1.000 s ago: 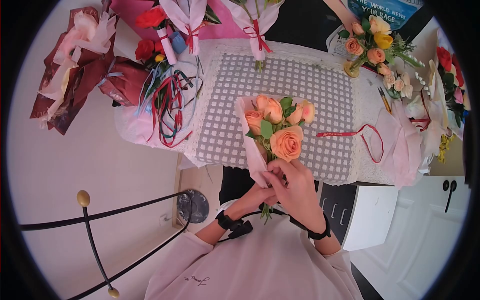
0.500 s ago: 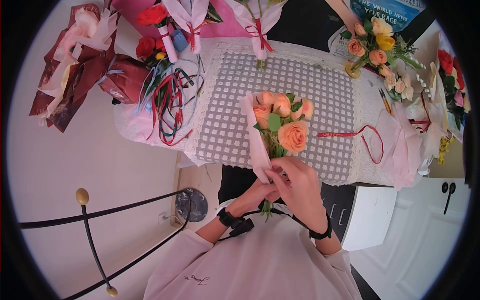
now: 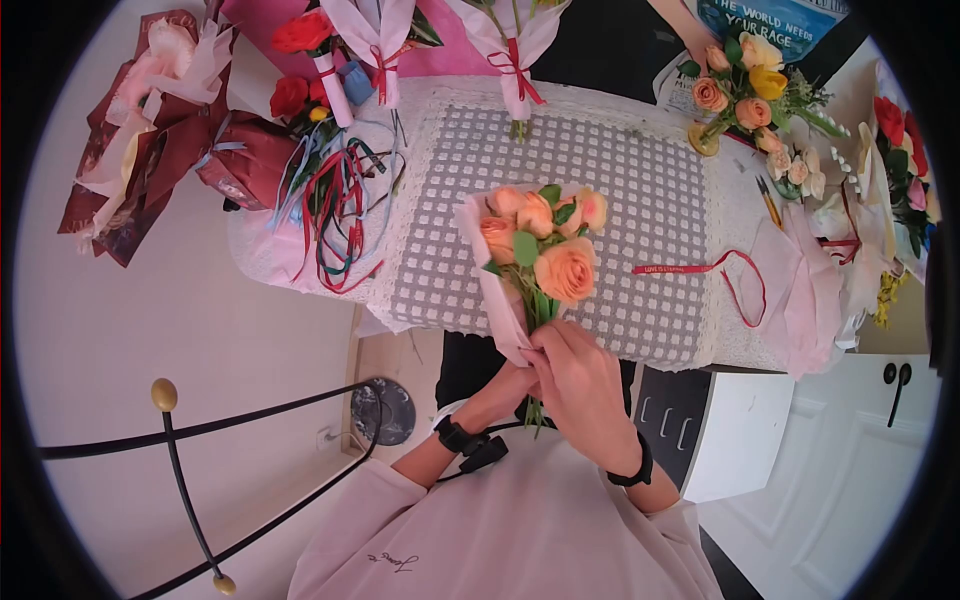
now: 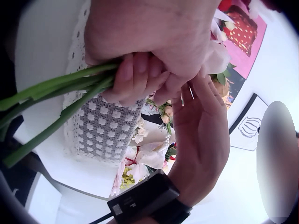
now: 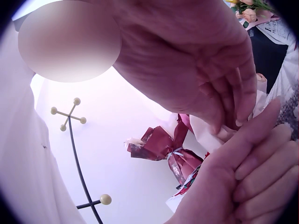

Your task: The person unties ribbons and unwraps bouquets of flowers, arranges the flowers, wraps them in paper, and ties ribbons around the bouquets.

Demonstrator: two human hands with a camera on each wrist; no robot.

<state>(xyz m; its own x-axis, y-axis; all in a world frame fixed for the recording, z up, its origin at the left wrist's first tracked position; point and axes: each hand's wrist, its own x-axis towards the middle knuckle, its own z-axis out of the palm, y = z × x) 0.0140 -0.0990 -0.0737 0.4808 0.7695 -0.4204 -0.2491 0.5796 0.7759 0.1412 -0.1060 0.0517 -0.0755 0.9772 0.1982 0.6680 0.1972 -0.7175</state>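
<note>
Peach roses [image 3: 565, 271] with green leaves stand in pale pink paper [image 3: 503, 318] over the checked cushion's near edge. My left hand [image 3: 502, 392] grips the bouquet low down, its fingers curled round the green stems [image 4: 60, 93], whose cut ends stick out below in the left wrist view. My right hand [image 3: 585, 395] pinches the paper's lower edge just above the left hand, as the right wrist view shows with the right hand [image 5: 196, 60] over the left hand [image 5: 247, 172]. The left fingers partly hide the stems.
A checked cushion [image 3: 650, 215] lies on the lace-covered table. A red ribbon [image 3: 690, 268], a pen-like tool [image 3: 770, 200] and pink paper [image 3: 800, 290] lie to the right. Tangled ribbons [image 3: 335, 215] and wrapped bouquets [image 3: 255, 160] are left; more flowers [image 3: 752, 90] stand at the back right.
The bouquet swung slightly right, then back left. My right hand has shifted left and lies more over the left hand at the paper's lower edge.
</note>
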